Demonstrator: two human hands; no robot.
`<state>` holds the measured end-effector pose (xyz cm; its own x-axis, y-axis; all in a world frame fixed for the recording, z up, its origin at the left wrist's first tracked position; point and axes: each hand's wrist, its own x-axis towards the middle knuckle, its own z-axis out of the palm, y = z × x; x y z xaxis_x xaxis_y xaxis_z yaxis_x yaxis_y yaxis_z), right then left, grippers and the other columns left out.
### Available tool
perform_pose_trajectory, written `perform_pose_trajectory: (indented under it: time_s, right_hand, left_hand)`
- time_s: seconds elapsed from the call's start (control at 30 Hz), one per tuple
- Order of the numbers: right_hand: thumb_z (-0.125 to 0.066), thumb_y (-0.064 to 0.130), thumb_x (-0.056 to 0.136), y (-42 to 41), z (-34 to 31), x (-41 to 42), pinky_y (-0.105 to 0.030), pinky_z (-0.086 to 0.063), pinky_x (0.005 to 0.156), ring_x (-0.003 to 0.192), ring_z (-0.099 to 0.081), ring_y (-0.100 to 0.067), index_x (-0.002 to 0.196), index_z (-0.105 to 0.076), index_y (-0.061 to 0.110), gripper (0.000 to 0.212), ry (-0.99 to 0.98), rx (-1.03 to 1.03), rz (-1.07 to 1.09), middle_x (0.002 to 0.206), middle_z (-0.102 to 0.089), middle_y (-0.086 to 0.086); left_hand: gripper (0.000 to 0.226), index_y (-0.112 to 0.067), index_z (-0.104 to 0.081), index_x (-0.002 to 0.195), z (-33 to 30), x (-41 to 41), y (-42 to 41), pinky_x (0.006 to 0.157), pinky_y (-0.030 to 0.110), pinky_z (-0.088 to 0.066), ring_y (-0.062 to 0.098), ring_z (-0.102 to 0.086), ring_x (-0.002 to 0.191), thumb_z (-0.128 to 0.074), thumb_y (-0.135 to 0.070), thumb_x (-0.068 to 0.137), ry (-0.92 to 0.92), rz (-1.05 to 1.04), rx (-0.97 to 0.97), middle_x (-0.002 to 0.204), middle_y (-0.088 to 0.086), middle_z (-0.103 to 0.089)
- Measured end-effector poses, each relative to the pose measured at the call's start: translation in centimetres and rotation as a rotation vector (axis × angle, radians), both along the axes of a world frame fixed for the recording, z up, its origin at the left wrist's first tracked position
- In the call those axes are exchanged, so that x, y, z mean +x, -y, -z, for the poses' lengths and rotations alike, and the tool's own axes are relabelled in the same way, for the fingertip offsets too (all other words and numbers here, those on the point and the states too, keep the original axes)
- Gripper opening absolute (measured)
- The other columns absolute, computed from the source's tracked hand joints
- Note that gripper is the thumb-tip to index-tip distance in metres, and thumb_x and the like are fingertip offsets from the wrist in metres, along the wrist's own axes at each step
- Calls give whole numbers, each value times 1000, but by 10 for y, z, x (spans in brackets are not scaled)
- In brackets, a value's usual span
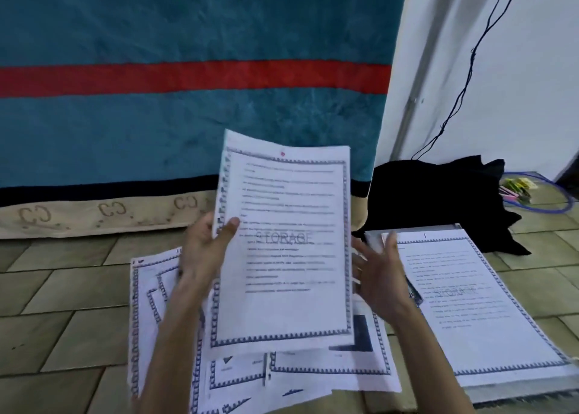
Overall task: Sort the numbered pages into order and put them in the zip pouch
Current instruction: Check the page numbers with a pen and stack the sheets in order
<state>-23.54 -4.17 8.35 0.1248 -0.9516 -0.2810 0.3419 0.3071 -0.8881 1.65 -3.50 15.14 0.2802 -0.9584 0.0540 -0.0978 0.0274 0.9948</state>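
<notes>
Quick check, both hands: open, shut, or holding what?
Left hand: grips the raised page by its left edge.
Right hand: open, fingers spread, holds nothing.

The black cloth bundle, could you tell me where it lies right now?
In the head view the black cloth bundle lies on the floor right of centre, beyond the right-hand page stack, against the white wall.

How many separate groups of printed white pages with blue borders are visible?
3: one page held up by the left hand; a loose heap on the floor beneath; a neat stack at right. Sheets underneath are hidden.
</notes>
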Motion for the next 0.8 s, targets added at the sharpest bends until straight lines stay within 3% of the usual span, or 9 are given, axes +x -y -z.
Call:
perform_pose_trajectory:
  time_s: [0.1,0.17,0.27,0.33,0.4,0.47,0.57,0.7,0.8]
  right_hand:
    - [-57,73,64,-3,-11,-37,-23,-49,59,73,-70,-12,111,-65,24,68,-222,-101,-38,91,-75,2]
    - [-68,40,79,-5,-7,-54,-20,-44,44,52,-64,-11,108,-66,11,41,-437,-135,47,69,-73,3]
    - [-64,14,86,-7,11,-68,-25,-54,60,72,-71,-14,101,-69,6,18,-516,-126,174,79,-75,2]
    - [-66,13,84,-8,23,-71,-23,-56,72,81,-70,-5,98,-70,9,14,-588,-113,190,88,-74,3]
    - [-66,9,85,-8,33,-73,-11,-52,62,72,-66,0,97,-67,9,13,-653,-101,232,87,-70,1]
    - [-65,8,85,-8,45,-79,-19,-49,61,76,-64,-13,98,-66,5,14,-740,-80,297,87,-68,-9]
    - [-66,11,85,-5,54,-90,-33,-44,72,87,-63,-31,89,-64,5,7,-923,-37,373,80,-64,-13]
    - [-63,11,87,-2,51,-98,-31,-32,67,88,-60,-36,82,-56,6,10,-1082,-17,393,75,-58,-11]
    - [-64,10,86,-2,52,-103,-33,-38,71,98,-60,-39,105,-59,2,21,-1136,0,385,95,-66,-18]
  left_hand:
    - [16,-16,-65,100,24,-40,4,59,25,-58,20,-68,75,-54,-10,91,12,93,89,89,6,-71]
    - [17,-14,-64,104,42,-64,7,71,34,-59,26,-68,84,-54,-10,91,-20,143,161,97,10,-70]
    - [16,-13,-64,104,68,-89,8,72,23,-55,19,-67,86,-54,-11,92,2,205,200,98,5,-69]
    - [12,-19,-64,91,80,-99,7,70,19,-52,14,-66,85,-53,-15,93,50,268,231,86,-8,-69]
    - [21,-23,-58,73,90,-101,5,61,10,-42,0,-60,70,-52,-22,94,167,271,278,68,-19,-63]
    - [13,-18,-65,90,104,-94,6,73,13,-43,1,-59,83,-54,-25,93,298,173,318,93,-7,-66]
    - [35,-8,-57,121,117,-82,6,102,32,-41,25,-51,120,-56,-24,91,445,17,388,129,10,-54]
    - [35,-5,-49,124,121,-81,6,92,27,-43,26,-56,115,-56,-9,89,377,-13,435,124,11,-60]
    - [30,-7,-51,119,118,-82,9,80,19,-39,18,-58,104,-56,-6,89,278,-26,447,118,5,-63]
